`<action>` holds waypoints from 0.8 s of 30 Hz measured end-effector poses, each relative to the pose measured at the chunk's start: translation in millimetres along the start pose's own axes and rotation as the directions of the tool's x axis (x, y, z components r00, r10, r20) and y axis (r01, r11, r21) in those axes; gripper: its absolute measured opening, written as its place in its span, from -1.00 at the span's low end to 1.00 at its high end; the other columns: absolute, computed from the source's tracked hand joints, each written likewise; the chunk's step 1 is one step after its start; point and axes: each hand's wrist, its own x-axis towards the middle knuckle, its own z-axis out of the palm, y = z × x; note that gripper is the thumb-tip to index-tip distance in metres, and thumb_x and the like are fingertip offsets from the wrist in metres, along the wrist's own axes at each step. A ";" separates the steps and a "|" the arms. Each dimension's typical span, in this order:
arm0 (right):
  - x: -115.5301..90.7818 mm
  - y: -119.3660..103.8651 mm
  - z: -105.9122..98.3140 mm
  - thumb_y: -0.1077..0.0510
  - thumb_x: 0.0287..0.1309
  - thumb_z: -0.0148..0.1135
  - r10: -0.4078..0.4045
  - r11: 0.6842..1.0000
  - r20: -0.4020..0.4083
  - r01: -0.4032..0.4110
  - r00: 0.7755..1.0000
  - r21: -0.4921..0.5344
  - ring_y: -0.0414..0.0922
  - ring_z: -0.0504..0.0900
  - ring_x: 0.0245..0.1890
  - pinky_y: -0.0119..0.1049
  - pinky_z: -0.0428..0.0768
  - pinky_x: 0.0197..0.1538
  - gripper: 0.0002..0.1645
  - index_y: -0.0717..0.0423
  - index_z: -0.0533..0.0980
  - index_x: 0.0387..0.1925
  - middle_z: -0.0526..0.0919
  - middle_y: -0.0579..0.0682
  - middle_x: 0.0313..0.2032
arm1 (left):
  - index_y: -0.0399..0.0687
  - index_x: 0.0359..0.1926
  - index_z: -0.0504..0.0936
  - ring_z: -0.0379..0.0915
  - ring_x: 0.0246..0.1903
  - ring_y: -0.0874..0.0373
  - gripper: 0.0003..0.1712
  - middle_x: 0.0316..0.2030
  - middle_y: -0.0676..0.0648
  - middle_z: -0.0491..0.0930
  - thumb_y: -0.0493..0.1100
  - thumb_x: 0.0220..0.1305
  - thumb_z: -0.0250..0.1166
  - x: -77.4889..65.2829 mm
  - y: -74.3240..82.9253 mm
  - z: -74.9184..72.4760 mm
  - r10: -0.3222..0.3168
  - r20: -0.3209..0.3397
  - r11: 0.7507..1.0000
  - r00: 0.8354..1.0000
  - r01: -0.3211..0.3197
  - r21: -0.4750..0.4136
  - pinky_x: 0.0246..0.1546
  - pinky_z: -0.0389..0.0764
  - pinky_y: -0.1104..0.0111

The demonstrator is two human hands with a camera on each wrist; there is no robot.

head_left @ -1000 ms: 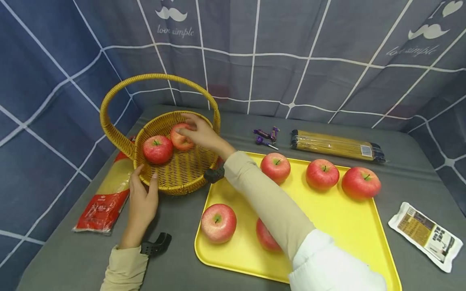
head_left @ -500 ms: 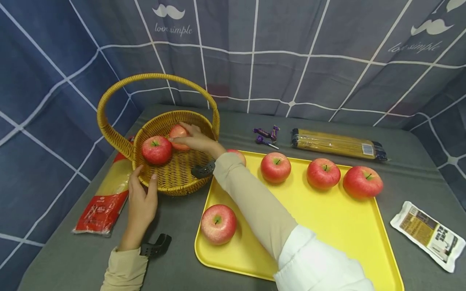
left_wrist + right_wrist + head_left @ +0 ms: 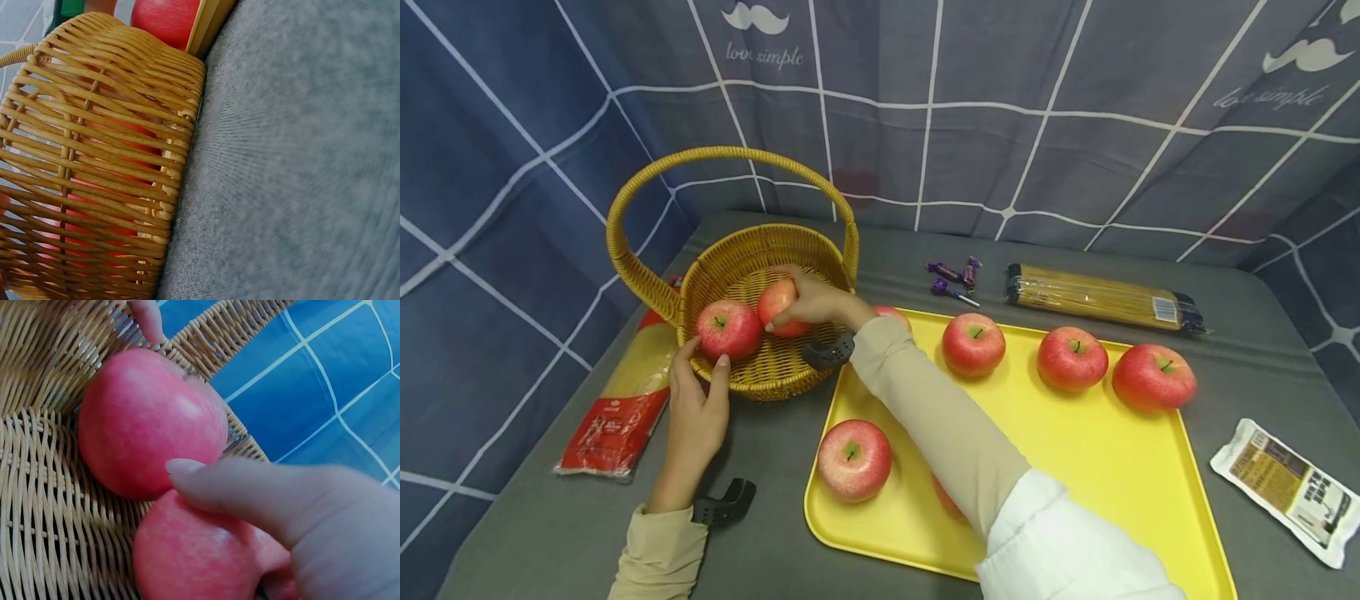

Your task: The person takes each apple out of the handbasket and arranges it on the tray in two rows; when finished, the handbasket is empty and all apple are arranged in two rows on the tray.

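A yellow wicker basket point(image 3: 778, 385) with a tall handle stands at the left. Two red apples lie in it. My right hand point(image 3: 815, 302) reaches inside and grips the right apple point(image 3: 777, 302); in the right wrist view its thumb point(image 3: 256, 490) lies over that apple point(image 3: 194, 550). The left apple point(image 3: 728, 329) sits close beside, near the front-left wall. My left hand point(image 3: 695, 417) holds the basket's front-left rim, a fingertip point(image 3: 148, 320) showing over the rim in the right wrist view. The left wrist view shows mostly the basket's woven side point(image 3: 94, 162).
A yellow tray point(image 3: 1120, 467) carries several apples, some partly hidden by my right sleeve point(image 3: 940, 425). Behind it lie purple-wrapped sweets with a lollipop point(image 3: 953, 292) and a noodle-like bundle point(image 3: 1090, 296). A red-and-yellow bag point(image 3: 613, 425) lies left, a white pouch point(image 3: 1288, 492) right.
My right hand and its apple have shifted toward the basket's front. The left apple has moved slightly the same way. My left hand stays at the rim.
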 end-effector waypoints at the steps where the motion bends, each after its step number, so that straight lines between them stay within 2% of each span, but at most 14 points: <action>1: -0.8 0.0 0.0 0.03 -0.25 0.44 0.014 1.000 -0.027 -0.014 1.000 -0.005 -0.10 0.43 0.04 -0.36 0.43 0.02 0.07 0.01 0.04 0.28 0.37 0.06 0.11 | -0.15 0.29 0.07 -0.03 0.31 -0.14 -0.36 0.28 -0.27 0.09 0.02 0.31 0.01 0.1 -0.3 0.6 0.001 0.003 1.000 1.000 -0.001 0.000 0.25 0.02 -0.08; 4: -2.5 -0.3 -0.7 0.01 -0.32 0.48 0.032 0.999 -0.110 -0.031 0.993 0.014 -0.10 0.47 -0.03 -0.40 0.44 -0.01 0.05 0.08 0.07 0.18 0.42 0.07 0.02 | -0.16 0.29 0.08 -0.03 0.31 -0.14 -0.36 0.28 -0.27 0.10 0.02 0.31 0.01 0.4 -1.1 1.7 0.004 0.004 1.000 1.000 -0.004 -0.003 0.25 0.02 -0.08; 6: -3.8 -1.5 -2.7 -0.01 -0.32 0.48 0.017 0.999 -0.141 -0.012 0.990 0.035 -0.10 0.50 -0.06 -0.39 0.46 -0.03 0.02 0.07 0.09 0.15 0.44 0.07 -0.01 | -0.16 0.29 0.08 -0.03 0.31 -0.14 -0.36 0.28 -0.27 0.09 0.02 0.31 0.01 0.6 -1.5 1.6 0.004 0.004 1.000 1.000 -0.004 -0.005 0.25 0.02 -0.08; 11: -12.0 -9.3 -11.2 -0.11 -0.26 0.44 -0.087 0.995 -0.187 0.093 0.978 0.023 -0.17 0.46 -0.02 -0.38 0.47 -0.03 -0.02 -0.01 0.18 0.22 0.42 -0.01 0.05 | -0.19 0.28 0.08 -0.03 0.31 -0.16 -0.36 0.27 -0.28 0.11 0.02 0.31 0.01 0.7 -2.1 -1.5 -0.001 -0.003 1.000 1.000 0.001 -0.011 0.25 0.01 -0.07; 14: -27.4 -17.8 -19.0 -0.14 -0.24 0.41 -0.171 0.985 -0.223 0.170 0.960 -0.024 -0.23 0.42 0.02 -0.41 0.44 0.03 -0.05 -0.08 0.23 0.24 0.40 -0.07 0.10 | -0.19 0.29 0.08 -0.03 0.31 -0.16 -0.36 0.27 -0.29 0.11 0.01 0.31 0.00 -0.1 -2.1 -3.6 -0.010 -0.006 1.000 1.000 0.010 -0.010 0.26 0.01 -0.08; 18: -67.7 -25.0 -37.4 -0.18 -0.24 0.41 -0.268 0.962 -0.238 0.247 0.933 -0.116 -0.29 0.40 0.04 -0.40 0.42 0.06 -0.09 -0.24 0.27 0.24 0.41 -0.15 0.12 | -0.18 0.30 0.06 -0.05 0.32 -0.15 -0.35 0.28 -0.29 0.10 0.01 0.31 -0.01 -1.1 -1.6 -3.2 -0.018 0.007 1.000 1.000 0.018 -0.011 0.26 0.00 -0.08; 20: -94.9 -23.5 -48.8 -0.20 -0.25 0.41 -0.319 0.942 -0.231 0.280 0.919 -0.186 -0.30 0.40 0.02 -0.37 0.44 0.04 -0.09 -0.30 0.28 0.23 0.42 -0.17 0.09 | -0.17 0.30 0.05 -0.05 0.32 -0.14 -0.35 0.28 -0.28 0.09 0.02 0.31 -0.02 -0.7 -2.2 -2.0 -0.017 0.015 1.000 1.000 0.017 -0.009 0.26 0.00 -0.07; 24: -156.7 -9.8 -70.0 -0.16 -0.24 0.42 -0.388 0.907 -0.211 0.332 0.897 -0.260 -0.28 0.41 -0.05 -0.31 0.48 -0.02 -0.11 -0.31 0.28 0.23 0.44 -0.18 0.02 | -0.19 0.29 0.08 -0.03 0.31 -0.13 -0.37 0.26 -0.29 0.12 0.02 0.31 -0.02 0.8 -4.7 0.7 0.003 0.005 1.000 1.000 -0.003 -0.006 0.26 0.01 -0.06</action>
